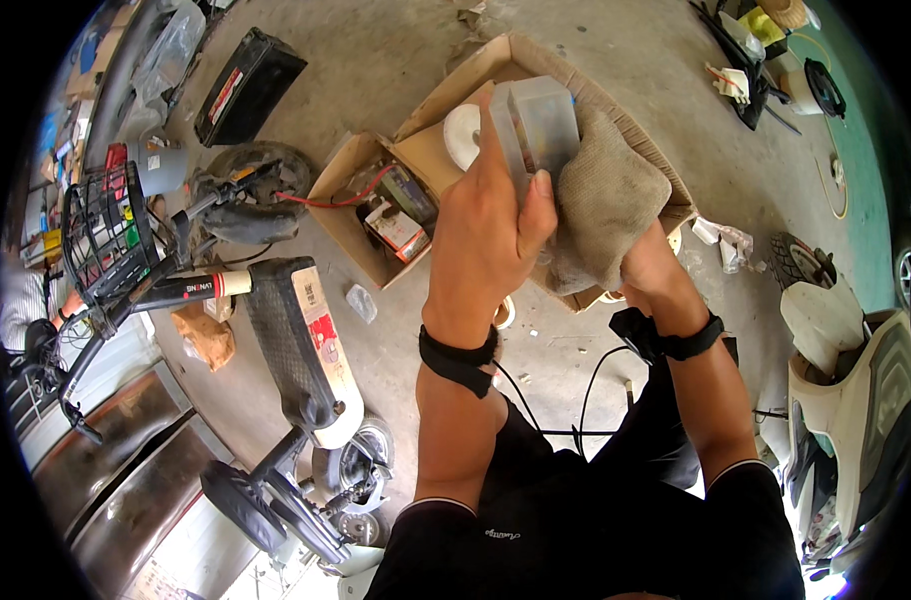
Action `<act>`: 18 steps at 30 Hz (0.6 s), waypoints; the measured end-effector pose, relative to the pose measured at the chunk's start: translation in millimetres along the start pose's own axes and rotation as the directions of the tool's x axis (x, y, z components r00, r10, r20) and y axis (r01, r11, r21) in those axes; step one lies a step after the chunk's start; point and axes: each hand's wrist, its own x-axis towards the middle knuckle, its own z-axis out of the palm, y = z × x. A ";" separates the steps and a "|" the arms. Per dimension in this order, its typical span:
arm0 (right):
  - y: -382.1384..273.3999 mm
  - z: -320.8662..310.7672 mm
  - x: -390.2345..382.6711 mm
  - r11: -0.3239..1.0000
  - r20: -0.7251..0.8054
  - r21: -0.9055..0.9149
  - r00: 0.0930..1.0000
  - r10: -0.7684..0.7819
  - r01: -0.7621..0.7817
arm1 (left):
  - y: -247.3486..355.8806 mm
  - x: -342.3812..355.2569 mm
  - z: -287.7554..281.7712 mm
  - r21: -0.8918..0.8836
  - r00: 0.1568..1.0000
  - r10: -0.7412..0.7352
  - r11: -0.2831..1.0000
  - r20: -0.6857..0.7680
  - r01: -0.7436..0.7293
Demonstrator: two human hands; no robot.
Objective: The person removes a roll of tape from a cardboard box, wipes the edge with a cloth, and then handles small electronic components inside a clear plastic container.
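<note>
My left hand (490, 230) is closed around a clear plastic box (537, 125), with the thumb along its near side. Against the box's right side lies a greyish-brown cloth (610, 190). My right hand (647, 262) is closed on the cloth from below, and its fingertips are hidden under the fabric. Both hands are held over a large open cardboard box (565, 65). A white round piece (462, 135) shows inside that carton, just left of my left hand.
A smaller carton (325, 185) with small boxes and a red cable stands on the left. Beyond it are a black battery-like case (248, 87) and a tyre (250, 205). An electric scooter (300, 340) with a basket fills the left. White scooter bodywork (855, 420) stands at right.
</note>
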 end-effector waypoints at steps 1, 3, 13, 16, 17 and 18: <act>1.8 -1.9 1.9 0.999 0.010 -0.023 1.000 -0.022 0.022 | 2.1 0.5 -1.4 -0.045 0.999 -0.048 0.998 0.011 0.049; 5.6 -9.6 6.4 0.988 0.027 -0.123 0.996 -0.091 0.093 | 5.5 2.5 -0.2 -0.143 0.994 -0.106 0.984 0.023 0.108; -4.5 3.0 9.6 0.709 0.071 -0.596 0.904 -0.422 0.378 | 13.2 7.3 5.7 -0.811 0.989 -0.149 0.576 0.017 0.101; -10.8 1.3 11.4 0.496 0.214 -0.727 0.843 -0.494 0.475 | 9.5 5.7 6.4 -0.834 0.990 -0.143 0.544 0.017 0.093; -11.8 -0.6 11.5 0.460 0.248 -0.739 0.834 -0.492 0.492 | 9.1 6.1 6.7 -0.844 0.989 -0.145 0.528 0.021 0.095; -8.7 -2.4 11.3 0.531 0.220 -0.708 0.861 -0.459 0.465 | 7.8 5.9 6.0 -0.842 0.986 -0.164 0.526 0.034 0.117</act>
